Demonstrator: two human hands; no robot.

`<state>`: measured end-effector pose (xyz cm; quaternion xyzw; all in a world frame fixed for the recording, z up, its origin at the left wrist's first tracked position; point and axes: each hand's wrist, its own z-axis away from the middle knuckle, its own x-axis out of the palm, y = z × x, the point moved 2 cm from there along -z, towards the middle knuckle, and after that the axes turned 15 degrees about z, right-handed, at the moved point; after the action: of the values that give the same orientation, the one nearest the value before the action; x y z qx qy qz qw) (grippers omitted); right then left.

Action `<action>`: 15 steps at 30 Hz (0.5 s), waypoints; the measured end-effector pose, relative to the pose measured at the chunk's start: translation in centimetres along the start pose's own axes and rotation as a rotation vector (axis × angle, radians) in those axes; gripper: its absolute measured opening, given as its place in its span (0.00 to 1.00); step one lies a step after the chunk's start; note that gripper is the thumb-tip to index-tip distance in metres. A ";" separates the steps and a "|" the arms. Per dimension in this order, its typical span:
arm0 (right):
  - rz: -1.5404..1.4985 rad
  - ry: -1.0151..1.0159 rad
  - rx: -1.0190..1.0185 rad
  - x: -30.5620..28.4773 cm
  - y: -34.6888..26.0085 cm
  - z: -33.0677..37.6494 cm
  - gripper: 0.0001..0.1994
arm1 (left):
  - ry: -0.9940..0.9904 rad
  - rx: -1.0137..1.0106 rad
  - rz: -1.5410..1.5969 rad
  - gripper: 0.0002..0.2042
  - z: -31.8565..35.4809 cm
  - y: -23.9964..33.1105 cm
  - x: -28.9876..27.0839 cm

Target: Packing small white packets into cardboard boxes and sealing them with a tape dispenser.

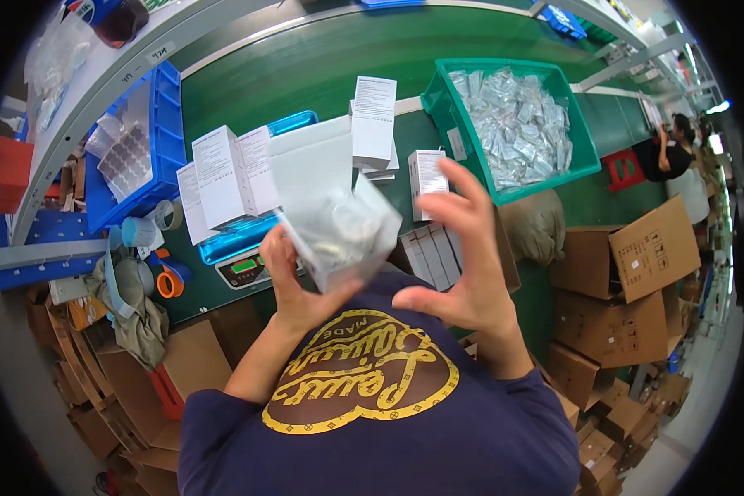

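Hands work above the green table (322, 66). Left hand (293, 285) grips a small white box (335, 215) with its flap up, held over the scale (244, 269). Right hand (463, 264) is spread wide, touching nothing. One-handed, the tilted box could slip and drop.

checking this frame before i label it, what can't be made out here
- Head view: the white box is motion-blurred, so what is inside cannot be told.
- Left hand grips it from below, palm hidden behind the box.
- Right hand: contact with the box unclear.
- Scale: display too small.
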<state>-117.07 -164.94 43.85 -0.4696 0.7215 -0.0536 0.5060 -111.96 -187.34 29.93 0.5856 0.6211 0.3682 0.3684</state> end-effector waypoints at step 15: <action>-0.346 -0.103 0.249 6.1 3.9 2.6 0.21 | -0.275 -0.522 0.401 0.38 -4.4 3.2 2.3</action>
<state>-117.78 -166.23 36.30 -0.5223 0.5912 -0.2042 0.5797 -114.49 -185.02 34.76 0.6263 0.3234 0.4970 0.5062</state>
